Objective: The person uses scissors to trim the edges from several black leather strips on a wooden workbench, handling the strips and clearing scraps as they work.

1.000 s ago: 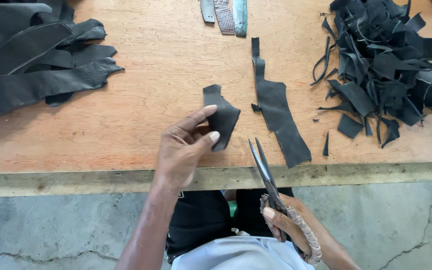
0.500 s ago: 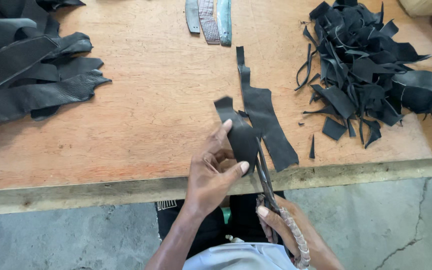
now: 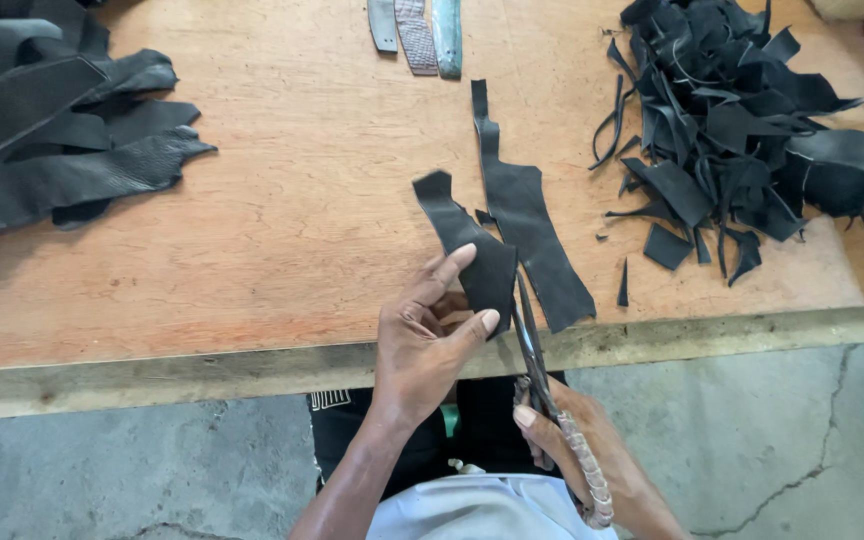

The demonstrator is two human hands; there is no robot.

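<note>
Grey cracked concrete floor (image 3: 772, 440) below; broad wooden desk (image 3: 292, 220) filling the upper view, pale front edge running across. Far left on the desk, large pile of long black leather pieces (image 3: 42, 130), overlapping. Far right, heap of black leather offcuts (image 3: 742, 120), thin slivers scattered at its near side. Centre of the desk, long black leather strip (image 3: 527, 215), lying flat, running from mid-desk toward the front edge. At the far edge, three narrow straps (image 3: 417, 30) side by side, grey, patterned and teal.

Just left of that strip, smaller black leather piece (image 3: 472, 250), lifted at its near end, pinched between thumb and fingers of the left hand (image 3: 422, 340), over the desk's front edge. Right hand (image 3: 577, 450) closed around the wrapped handles of dark scissors (image 3: 532, 345), below the desk edge. Blades pointing away, nearly together, lying against the right edge of the held piece.
</note>
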